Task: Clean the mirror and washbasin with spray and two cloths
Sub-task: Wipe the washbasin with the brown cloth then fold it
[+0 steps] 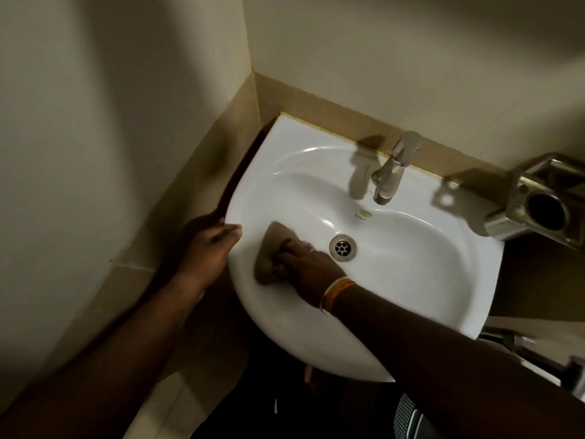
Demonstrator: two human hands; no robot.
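Observation:
A white washbasin (pixel 411 258) is fixed in a wall corner, with a metal drain (pixel 342 245) in its bowl. My right hand (pixel 305 264) is inside the bowl, left of the drain, closed around a grey-brown cloth (pixel 269 248) that is pressed against the bowl's left slope. My left hand (pixel 210 248) grips the basin's left rim, fingers curled over the edge. No spray bottle, second cloth or mirror is in view.
A chrome tap (pixel 391 172) stands at the basin's back edge. A metal holder (pixel 538 201) is mounted on the wall to the right. Beige walls close in on the left and behind. Metal pipework (pixel 538 359) shows at lower right, and dark floor lies below the basin.

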